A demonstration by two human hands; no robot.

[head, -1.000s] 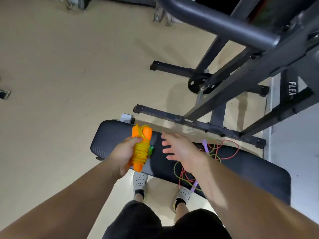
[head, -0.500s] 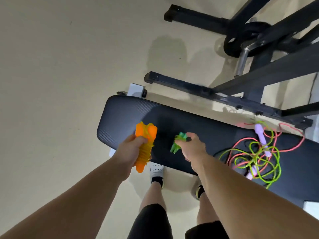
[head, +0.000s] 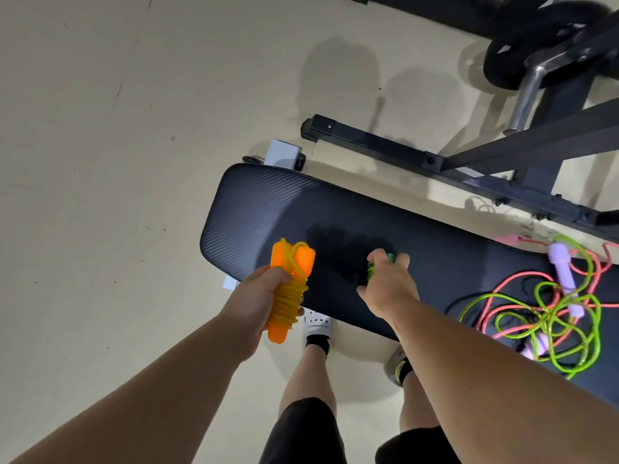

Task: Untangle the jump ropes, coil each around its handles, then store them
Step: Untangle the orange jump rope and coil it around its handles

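1. Orange jump rope (head: 290, 289), its yellow cord coiled round both handles, is held roughly upright over the desk's (head: 268, 202) near edge, towards the left corner. The left hand (head: 254, 303) grips it, fingers (head: 274, 276) wrapped round the coil.
2. The right hand (head: 388, 286) is over the desk's middle, fingers curled round a mostly hidden green handle (head: 390, 257).
3. A green rope (head: 549, 316) and a pink rope (head: 502, 289) with purple handles (head: 564, 272) lie tangled at the right end.

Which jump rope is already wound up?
The orange-handled jump rope in the left hand, yellow cord coiled round its handles; the green cord and pink cord lie tangled.
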